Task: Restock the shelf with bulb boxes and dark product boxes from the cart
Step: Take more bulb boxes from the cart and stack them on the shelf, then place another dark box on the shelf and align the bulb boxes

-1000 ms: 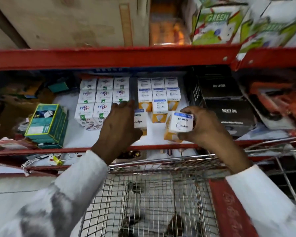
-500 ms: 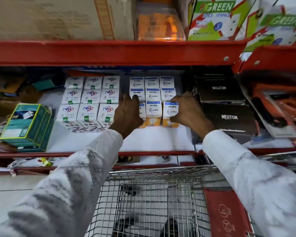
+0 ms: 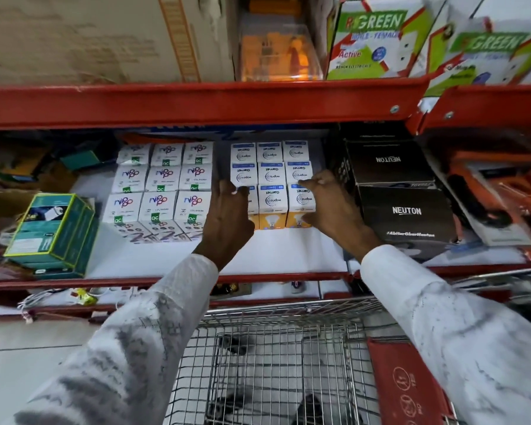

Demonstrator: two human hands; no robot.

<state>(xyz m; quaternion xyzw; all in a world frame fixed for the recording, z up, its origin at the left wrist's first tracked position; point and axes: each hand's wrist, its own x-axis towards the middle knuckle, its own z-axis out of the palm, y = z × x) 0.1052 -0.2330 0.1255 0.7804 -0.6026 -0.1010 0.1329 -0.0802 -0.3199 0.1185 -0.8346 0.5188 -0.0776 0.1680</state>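
Note:
White and yellow Wipro bulb boxes (image 3: 273, 200) stand in a three-by-three block on the white shelf (image 3: 282, 256). My left hand (image 3: 227, 216) lies flat over the front-left box, fingers spread. My right hand (image 3: 331, 207) grips the front-right bulb box (image 3: 301, 199), with the fingers over its top and right side and the thumb at its yellow front. Black Neuton product boxes (image 3: 406, 211) sit stacked just to the right of my right hand. The wire cart (image 3: 273, 363) stands below my arms; no boxes show in the part of its basket that is in view.
White Nippo boxes (image 3: 161, 179) fill the shelf left of the bulb block. A teal box (image 3: 52, 231) stands at the far left and orange packages (image 3: 503, 185) at the right. The red beam (image 3: 196, 102) above carries a cardboard carton (image 3: 74, 35) and green-printed boxes (image 3: 371, 38).
My right hand carried a bulb box from the shelf front into the front-right spot of the block. My left hand moved right from the Nippo boxes onto the front-left bulb box.

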